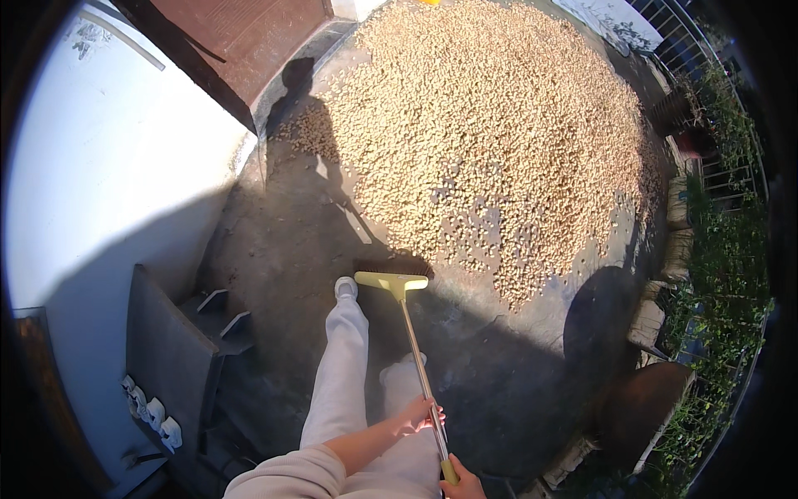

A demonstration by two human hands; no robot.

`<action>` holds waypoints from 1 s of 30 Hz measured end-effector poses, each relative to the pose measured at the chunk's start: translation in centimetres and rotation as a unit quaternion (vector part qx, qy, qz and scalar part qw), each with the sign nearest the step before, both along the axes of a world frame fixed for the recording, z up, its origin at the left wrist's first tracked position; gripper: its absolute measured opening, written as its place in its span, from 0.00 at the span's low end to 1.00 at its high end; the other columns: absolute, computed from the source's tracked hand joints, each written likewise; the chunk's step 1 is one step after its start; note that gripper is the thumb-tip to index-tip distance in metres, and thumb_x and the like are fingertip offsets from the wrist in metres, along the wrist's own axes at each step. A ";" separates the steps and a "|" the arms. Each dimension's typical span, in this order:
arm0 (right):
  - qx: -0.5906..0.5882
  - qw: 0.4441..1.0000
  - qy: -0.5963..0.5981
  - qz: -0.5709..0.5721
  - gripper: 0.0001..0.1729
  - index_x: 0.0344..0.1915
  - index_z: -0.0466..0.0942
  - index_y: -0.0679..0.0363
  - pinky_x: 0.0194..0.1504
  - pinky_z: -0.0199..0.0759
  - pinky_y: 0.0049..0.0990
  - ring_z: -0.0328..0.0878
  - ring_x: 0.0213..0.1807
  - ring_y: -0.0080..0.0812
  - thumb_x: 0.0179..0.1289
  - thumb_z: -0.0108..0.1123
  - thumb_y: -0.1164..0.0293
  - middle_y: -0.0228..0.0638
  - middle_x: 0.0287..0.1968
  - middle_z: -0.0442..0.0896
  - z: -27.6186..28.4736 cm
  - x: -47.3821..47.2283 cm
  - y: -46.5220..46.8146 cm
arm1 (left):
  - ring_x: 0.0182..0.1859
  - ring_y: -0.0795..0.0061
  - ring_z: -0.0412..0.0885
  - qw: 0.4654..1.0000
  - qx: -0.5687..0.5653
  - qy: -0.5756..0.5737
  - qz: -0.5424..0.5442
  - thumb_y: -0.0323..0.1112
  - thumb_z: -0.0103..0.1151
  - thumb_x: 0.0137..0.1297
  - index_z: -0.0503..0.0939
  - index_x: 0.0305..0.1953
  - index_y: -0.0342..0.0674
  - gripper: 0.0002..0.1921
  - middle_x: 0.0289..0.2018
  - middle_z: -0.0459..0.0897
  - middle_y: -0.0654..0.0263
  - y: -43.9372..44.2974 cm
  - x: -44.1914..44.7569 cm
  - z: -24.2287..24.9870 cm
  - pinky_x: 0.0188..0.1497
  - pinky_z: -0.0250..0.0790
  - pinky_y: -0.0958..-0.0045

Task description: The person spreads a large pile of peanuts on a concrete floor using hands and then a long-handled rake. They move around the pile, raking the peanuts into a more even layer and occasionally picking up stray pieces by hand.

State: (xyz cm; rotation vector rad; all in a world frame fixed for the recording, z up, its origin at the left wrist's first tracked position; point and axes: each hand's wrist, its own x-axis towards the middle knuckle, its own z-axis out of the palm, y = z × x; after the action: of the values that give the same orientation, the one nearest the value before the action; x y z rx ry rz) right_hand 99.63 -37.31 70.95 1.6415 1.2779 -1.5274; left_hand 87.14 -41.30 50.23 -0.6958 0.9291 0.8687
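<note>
My left hand (421,415) is closed around the metal pole of a push broom (391,282), partway along it. Lower down, my right hand (462,480) grips the yellow-green handle end of the same pole. The broom head is yellow-green with dark bristles and rests on the concrete floor just ahead of my foot. Its bristles face the near edge of a wide spread of what look like unshelled peanuts (499,125), mostly in sunlight. Some of them lie scattered thinly near the broom's right side.
On the left stand a white wall (112,156), a brown door (243,37) and a dark table-like piece (168,337) holding white items. Along the right run stone blocks (648,324), a brown rounded object (642,411), green plants (723,262) and a metal railing (726,187).
</note>
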 end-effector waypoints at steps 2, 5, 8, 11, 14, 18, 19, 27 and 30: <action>0.016 0.999 0.027 0.031 0.30 0.57 0.62 0.55 0.36 0.68 0.31 0.76 0.35 0.39 0.50 0.53 0.70 0.52 0.36 0.76 -2.4 -1.0 -0.8 | 0.36 0.63 0.75 0.999 -0.012 0.024 0.035 0.36 0.41 0.65 0.62 0.41 0.39 0.09 0.33 0.70 0.60 -0.5 -2.3 -1.6 0.41 0.73 0.58; 0.070 0.991 0.072 0.085 0.31 0.58 0.61 0.55 0.36 0.69 0.30 0.75 0.35 0.40 0.50 0.53 0.70 0.51 0.36 0.76 -5.3 -5.5 -0.8 | 0.34 0.68 0.74 0.998 0.018 0.051 0.032 0.35 0.40 0.65 0.64 0.43 0.42 0.08 0.31 0.70 0.63 0.0 -7.2 -4.7 0.39 0.73 0.61; 0.252 0.948 0.174 0.084 0.34 0.60 0.58 0.58 0.35 0.70 0.27 0.74 0.31 0.36 0.50 0.54 0.73 0.48 0.32 0.76 -7.4 -10.8 -2.4 | 0.31 0.72 0.73 0.997 0.041 0.068 -0.002 0.36 0.39 0.66 0.65 0.43 0.47 0.07 0.30 0.70 0.66 4.0 -14.3 -3.2 0.37 0.73 0.63; 0.042 0.992 0.098 -0.072 0.39 0.63 0.52 0.61 0.22 0.67 0.21 0.69 0.19 0.20 0.49 0.55 0.79 0.32 0.24 0.73 -7.5 -19.3 0.8 | 0.28 0.72 0.72 0.995 0.054 0.080 -0.010 0.36 0.38 0.67 0.62 0.40 0.47 0.04 0.29 0.69 0.65 6.7 -20.8 -4.4 0.32 0.73 0.64; 0.035 0.989 0.076 -0.125 0.39 0.62 0.53 0.60 0.24 0.68 0.22 0.70 0.20 0.20 0.49 0.56 0.77 0.32 0.25 0.74 -8.0 -23.2 1.2 | 0.25 0.73 0.72 0.997 0.063 0.049 -0.010 0.36 0.38 0.67 0.62 0.41 0.49 0.04 0.28 0.69 0.66 8.7 -24.7 -5.1 0.29 0.72 0.65; 0.085 0.990 0.078 -0.078 0.38 0.62 0.54 0.59 0.24 0.69 0.21 0.71 0.20 0.19 0.49 0.57 0.77 0.32 0.26 0.75 -9.4 -27.2 3.6 | 0.23 0.73 0.71 0.995 0.065 0.079 0.006 0.35 0.38 0.67 0.62 0.42 0.49 0.04 0.28 0.68 0.66 11.8 -28.0 -6.0 0.26 0.72 0.66; 0.086 0.990 0.074 -0.082 0.38 0.62 0.54 0.59 0.25 0.69 0.21 0.71 0.20 0.19 0.49 0.57 0.77 0.32 0.26 0.75 -10.1 -28.0 4.6 | 0.23 0.73 0.71 0.994 0.071 0.087 0.014 0.35 0.39 0.67 0.62 0.42 0.49 0.04 0.28 0.68 0.65 12.7 -28.8 -6.5 0.26 0.72 0.66; 0.105 0.986 0.091 -0.087 0.37 0.62 0.55 0.57 0.25 0.68 0.22 0.70 0.20 0.21 0.50 0.55 0.77 0.34 0.26 0.75 -16.2 -35.7 13.6 | 0.28 0.74 0.74 0.982 0.115 0.144 -0.032 0.36 0.40 0.66 0.64 0.43 0.45 0.07 0.31 0.70 0.66 23.0 -37.4 -11.8 0.30 0.75 0.66; 0.129 0.979 0.126 -0.093 0.37 0.62 0.55 0.56 0.26 0.68 0.25 0.72 0.20 0.24 0.50 0.55 0.75 0.35 0.24 0.75 -19.3 -38.7 18.1 | 0.29 0.73 0.73 0.970 0.117 0.213 0.001 0.36 0.39 0.66 0.64 0.41 0.40 0.08 0.31 0.70 0.64 28.8 -41.4 -12.4 0.31 0.75 0.66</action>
State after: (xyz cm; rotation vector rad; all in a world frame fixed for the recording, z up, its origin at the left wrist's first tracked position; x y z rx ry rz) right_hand 60.88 -19.20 51.62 1.8170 1.5476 -1.7894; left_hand 45.78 -12.50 37.84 -0.3082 1.1809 1.1334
